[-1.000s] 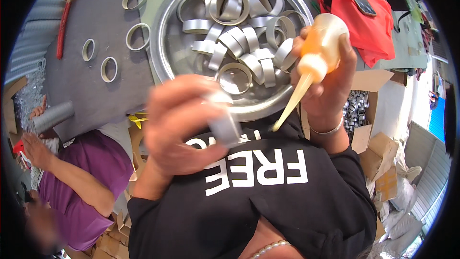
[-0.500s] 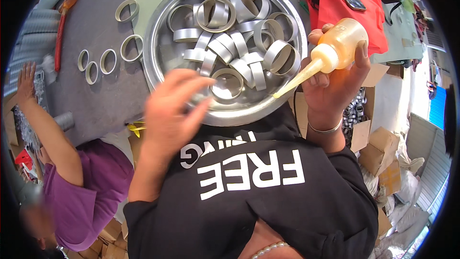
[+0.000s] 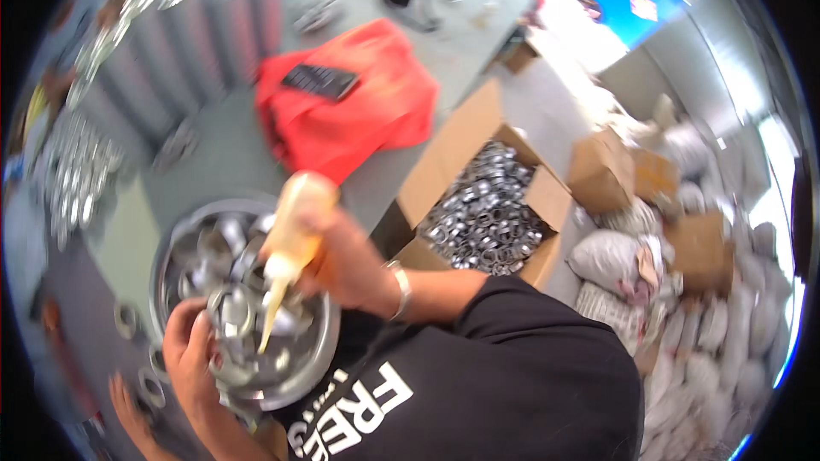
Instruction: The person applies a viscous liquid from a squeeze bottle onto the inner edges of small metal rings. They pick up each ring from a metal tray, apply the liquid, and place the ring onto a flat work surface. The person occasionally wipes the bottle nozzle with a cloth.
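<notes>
Grips an orange-tinted squeeze bottle (image 3: 295,235) in the right hand (image 3: 343,260), above the metal bowl (image 3: 323,358), with the nozzle (image 3: 273,312) slanting steeply down into the space over it. Holds the left hand (image 3: 190,358) at the bowl's left rim, against or just beside 1 silver ring (image 3: 232,311); impossible to tell through the blur whether grasping or only touching. Best, as a judgement, to keep the nozzle low and steady, press the bottle lightly to avoid stray drips, and pinch any ring by its outer edge, well away from the tip. Inside the bowl, see loose rings heaped at mixed angles. To the right, note 1 open cardboard box (image 3: 453,137), piled with small silver rings (image 3: 483,213). Farther right, find stuffed pale sacks (image 3: 602,258).
</notes>
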The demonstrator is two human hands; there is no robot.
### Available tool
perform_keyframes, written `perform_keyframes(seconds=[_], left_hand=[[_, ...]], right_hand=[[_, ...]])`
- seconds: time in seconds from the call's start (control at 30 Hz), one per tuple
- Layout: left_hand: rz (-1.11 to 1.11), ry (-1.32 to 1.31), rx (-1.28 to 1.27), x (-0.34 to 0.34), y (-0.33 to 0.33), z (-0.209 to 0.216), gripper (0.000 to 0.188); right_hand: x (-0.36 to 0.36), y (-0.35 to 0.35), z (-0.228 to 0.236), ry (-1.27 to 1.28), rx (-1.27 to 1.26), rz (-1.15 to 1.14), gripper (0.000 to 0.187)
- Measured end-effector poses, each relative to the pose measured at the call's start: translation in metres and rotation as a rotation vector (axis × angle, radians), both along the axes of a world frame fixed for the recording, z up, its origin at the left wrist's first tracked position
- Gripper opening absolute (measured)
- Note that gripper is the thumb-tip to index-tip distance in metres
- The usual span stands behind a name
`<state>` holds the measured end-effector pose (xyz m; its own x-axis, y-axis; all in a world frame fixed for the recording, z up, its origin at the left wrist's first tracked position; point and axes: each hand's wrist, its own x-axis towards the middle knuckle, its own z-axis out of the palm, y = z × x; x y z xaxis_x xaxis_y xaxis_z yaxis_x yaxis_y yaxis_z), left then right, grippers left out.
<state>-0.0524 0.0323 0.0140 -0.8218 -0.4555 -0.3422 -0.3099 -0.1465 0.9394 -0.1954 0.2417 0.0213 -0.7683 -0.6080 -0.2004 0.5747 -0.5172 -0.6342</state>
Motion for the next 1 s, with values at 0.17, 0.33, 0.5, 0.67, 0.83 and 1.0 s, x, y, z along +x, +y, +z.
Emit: perform_keyframes(seconds=[0.17, 0.33, 0.5, 0.67, 0.83, 1.0], left_hand=[[0.111, 0.112, -0.573, -0.013, 0.004, -0.016, 0.051], [-0.185, 0.048, -1.194, -0.014, 0.042, -0.007, 0.068], [-0.193, -0.011, -1.164, -0.012, 0.043, 0.006, 0.063], [-0.272, 0.012, -1.138, -0.009, 0.040, 0.009, 0.060], [-0.279, 0.019, -1.179, -0.019, 0.047, 0.018, 0.052], [-0.434, -0.050, -1.179, -0.012, 0.027, 0.019, 0.044]], right_hand=[[-0.006, 0.007, 0.002, 0.150, -0.150, 0.001, 0.045], [-0.007, 0.009, -0.005, 0.153, -0.125, -0.028, 0.043], [-0.001, 0.012, -0.005, 0.159, -0.153, -0.031, 0.043], [-0.002, 0.015, -0.003, 0.204, -0.171, -0.037, 0.043], [-0.001, 0.018, 0.001, 0.191, -0.170, -0.050, 0.041], [-0.002, 0.019, 0.002, 0.191, -0.169, -0.069, 0.040]])
